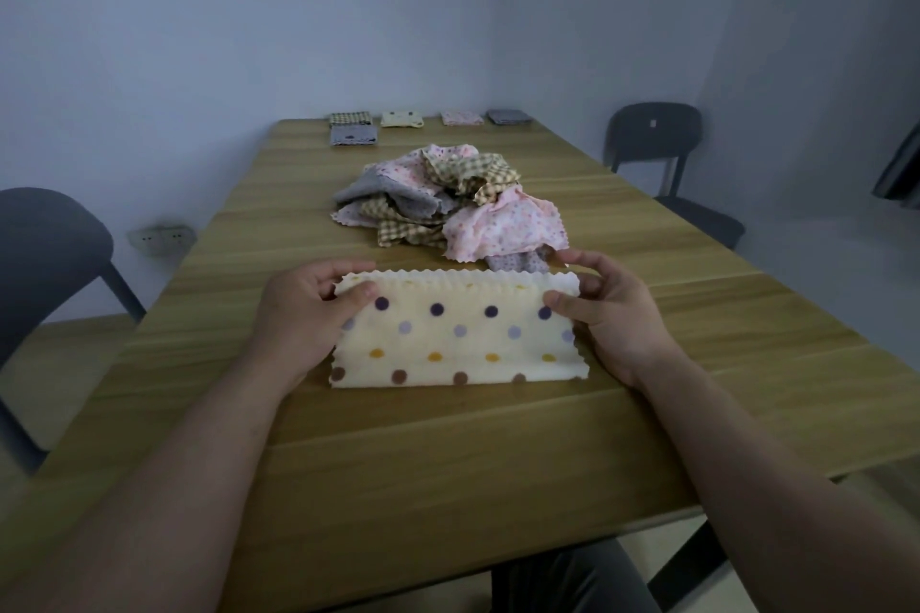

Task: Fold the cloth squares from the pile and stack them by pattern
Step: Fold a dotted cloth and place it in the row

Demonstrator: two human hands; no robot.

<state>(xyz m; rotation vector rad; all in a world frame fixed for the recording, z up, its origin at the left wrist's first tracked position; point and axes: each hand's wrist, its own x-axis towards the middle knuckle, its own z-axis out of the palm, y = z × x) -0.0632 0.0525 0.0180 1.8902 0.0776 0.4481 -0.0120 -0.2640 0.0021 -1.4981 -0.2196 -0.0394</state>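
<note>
Cream cloth (453,339) with purple, yellow and brown dots lies folded in half on the wooden table (448,463), its fold toward the person and its zigzag edges (two layers, nearly lined up) on the far side. The left hand (303,314) pinches the far left corner, thumb on top and fingers curled behind. The right hand (607,314) pinches the far right corner likewise. Just beyond sits the pile (448,204) of unfolded squares, pink floral, checked and grey. Along the table's far edge lie a checked stack (350,118), cream stack (402,119), pink stack (462,117) and grey stack (508,116), with a dotted grey stack (354,134) just in front of the checked one.
</note>
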